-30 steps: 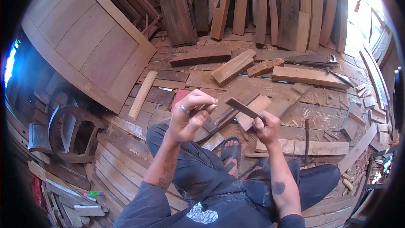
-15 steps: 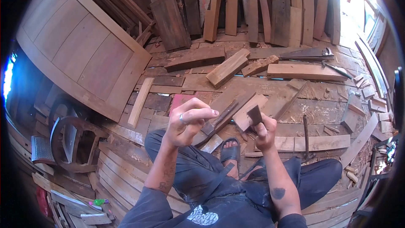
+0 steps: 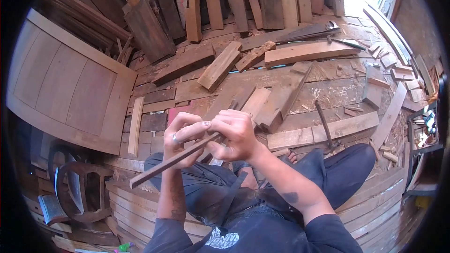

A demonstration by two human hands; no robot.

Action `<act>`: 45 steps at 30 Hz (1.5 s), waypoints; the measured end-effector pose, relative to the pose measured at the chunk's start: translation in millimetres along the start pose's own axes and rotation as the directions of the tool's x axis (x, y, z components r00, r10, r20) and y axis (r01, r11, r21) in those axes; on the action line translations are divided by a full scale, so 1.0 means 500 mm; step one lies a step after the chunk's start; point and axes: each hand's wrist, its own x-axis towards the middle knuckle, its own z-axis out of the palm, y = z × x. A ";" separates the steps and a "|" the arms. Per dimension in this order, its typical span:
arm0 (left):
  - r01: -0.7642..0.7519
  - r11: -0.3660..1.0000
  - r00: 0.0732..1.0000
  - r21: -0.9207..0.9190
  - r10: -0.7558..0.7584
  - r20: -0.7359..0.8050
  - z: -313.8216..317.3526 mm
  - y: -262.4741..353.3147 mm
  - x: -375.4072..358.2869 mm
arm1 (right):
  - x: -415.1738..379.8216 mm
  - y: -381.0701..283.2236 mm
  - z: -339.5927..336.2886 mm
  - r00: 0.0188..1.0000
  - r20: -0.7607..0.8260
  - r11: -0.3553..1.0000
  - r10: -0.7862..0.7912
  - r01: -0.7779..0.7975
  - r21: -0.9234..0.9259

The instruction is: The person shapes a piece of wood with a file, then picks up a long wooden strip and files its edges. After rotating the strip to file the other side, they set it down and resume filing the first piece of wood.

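A long, narrow wooden strip (image 3: pixel 159 166) is held slantwise above my lap, its square near end pointing down to the left. My right hand (image 3: pixel 238 133) is closed around its upper part. Close against that hand, my left hand (image 3: pixel 180 133) is closed too, its fingers bent and a ring on one of them, with the strip crossing its palm side. The strip's far end is hidden by my right hand. Beyond the hands, a pale board (image 3: pixel 257 103) and a thick wooden block (image 3: pixel 286 105) lie on the floor.
A panelled wooden door (image 3: pixel 89 84) leans at the left. Planks (image 3: pixel 215 4) stand along the back. A handsaw (image 3: pixel 307 33), a hammer (image 3: pixel 347 43) and a thick beam (image 3: pixel 309 54) lie ahead. A dark rod-like tool (image 3: pixel 323 122) stands at the right, among shavings.
My hands have come together from apart. My right hand moved left, and the strip now shows lengthwise; before, only a short dark piece showed in that hand. The view has shifted right.
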 end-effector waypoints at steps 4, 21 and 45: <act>-0.019 0.999 1.000 0.051 0.018 0.021 -0.017 0.007 0.003 | -0.003 0.014 0.009 0.999 -0.038 0.999 0.034 -0.034 -0.001; 0.051 0.994 0.998 -0.094 -0.053 -0.024 -0.028 0.006 -0.019 | -0.001 0.036 -0.021 1.000 -0.019 0.977 0.021 -0.025 -0.212; 0.067 0.993 0.997 -0.096 -0.071 -0.041 0.004 0.019 0.008 | -0.076 0.045 -0.049 0.981 -0.040 0.962 0.192 -0.196 -0.191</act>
